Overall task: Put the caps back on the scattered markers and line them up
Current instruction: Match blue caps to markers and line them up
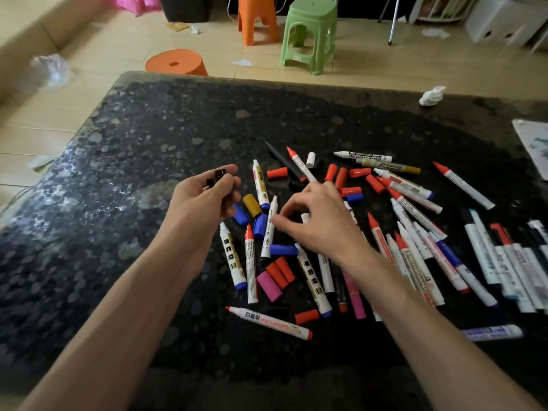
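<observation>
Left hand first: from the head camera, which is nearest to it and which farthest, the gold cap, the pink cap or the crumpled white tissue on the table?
From the left hand, which holds a black cap:
1. Gold cap, just to its right among the blue caps.
2. Pink cap, nearer the person, beside two red caps.
3. Crumpled white tissue, at the table's far right edge.

Soft daylight from the far left glares off the dark table (124,161) at its left edge; frame corners bend and blur, near edge dim.
</observation>
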A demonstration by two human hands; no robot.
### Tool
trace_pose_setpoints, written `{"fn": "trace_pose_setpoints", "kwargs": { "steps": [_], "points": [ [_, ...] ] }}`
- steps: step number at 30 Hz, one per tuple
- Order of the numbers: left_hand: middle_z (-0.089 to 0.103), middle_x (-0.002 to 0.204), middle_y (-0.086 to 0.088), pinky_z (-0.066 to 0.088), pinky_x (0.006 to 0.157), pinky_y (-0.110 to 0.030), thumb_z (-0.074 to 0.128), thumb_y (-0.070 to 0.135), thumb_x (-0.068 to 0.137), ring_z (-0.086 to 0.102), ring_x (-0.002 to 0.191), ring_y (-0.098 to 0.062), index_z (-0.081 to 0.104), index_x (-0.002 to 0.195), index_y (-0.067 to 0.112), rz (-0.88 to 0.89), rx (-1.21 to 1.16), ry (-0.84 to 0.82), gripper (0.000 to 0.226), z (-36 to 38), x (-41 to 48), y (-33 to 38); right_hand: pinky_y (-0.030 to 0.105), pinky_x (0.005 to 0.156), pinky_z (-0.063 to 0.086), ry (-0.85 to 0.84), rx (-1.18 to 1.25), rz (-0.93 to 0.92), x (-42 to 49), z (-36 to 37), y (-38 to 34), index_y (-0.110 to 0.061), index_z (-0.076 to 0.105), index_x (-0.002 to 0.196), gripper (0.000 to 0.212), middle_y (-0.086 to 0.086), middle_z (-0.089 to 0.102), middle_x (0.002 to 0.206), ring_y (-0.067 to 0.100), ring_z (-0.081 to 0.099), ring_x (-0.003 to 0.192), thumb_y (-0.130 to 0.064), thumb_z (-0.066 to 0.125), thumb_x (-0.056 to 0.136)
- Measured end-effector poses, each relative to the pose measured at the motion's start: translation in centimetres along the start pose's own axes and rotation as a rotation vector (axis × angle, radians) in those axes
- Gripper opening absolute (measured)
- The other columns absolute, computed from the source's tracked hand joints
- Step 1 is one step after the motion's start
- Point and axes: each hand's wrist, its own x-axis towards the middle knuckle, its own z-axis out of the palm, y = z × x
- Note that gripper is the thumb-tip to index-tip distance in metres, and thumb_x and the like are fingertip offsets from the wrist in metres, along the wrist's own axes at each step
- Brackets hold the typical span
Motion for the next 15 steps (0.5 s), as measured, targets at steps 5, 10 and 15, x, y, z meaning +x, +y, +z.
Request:
{"fn": "trace_pose_setpoints", "kwargs": {
  "steps": [5, 10, 15],
  "points": [
    [0.079, 0.101, -0.001, 0.050, 0.068, -0.023, 0.060, 0.018, 0.104, 0.065, 0.079, -0.009, 0.066, 0.125, 0.007, 0.039, 0.019, -0.028, 0.025, -0.2, -0.4, 0.1, 0.035, 0.102, 0.041, 0.003, -0.232, 0.101, -0.2, 2.5, -2.6, -0.031, 0.078, 0.086, 0.031, -0.002, 0.059, 0.106, 0.022, 0.045, 0.117, -0.061, 0.072, 0.081],
    [0.079, 0.097, -0.001, 0.049, 0.058, -0.018, 0.061, 0.025, 0.103, 0.065, 0.072, -0.007, 0.065, 0.123, 0.006, 0.021, 0.009, -0.033, 0.027, -0.3, -0.6, 0.3, 0.039, 0.101, 0.038, 0.040, -0.363, 0.167, -0.5, 3.3, -4.4, -0.017, 0.071, 0.100, 0.044, 0.008, 0.062, 0.115, 0.029, 0.047, 0.119, -0.058, 0.069, 0.085],
    [0.069, 0.080, 0.006, 0.041, 0.050, -0.015, 0.057, 0.024, 0.105, 0.050, 0.061, -0.004, 0.070, 0.116, 0.009, -0.008, 0.028, -0.107, 0.023, -0.4, -0.9, 0.4, 0.037, 0.084, 0.050, 0.079, -0.124, 0.276, -0.7, 1.8, -4.1, -0.019, 0.069, 0.086, 0.036, -0.005, 0.066, 0.090, 0.020, 0.057, 0.095, -0.055, 0.064, 0.088]
  ]
}}
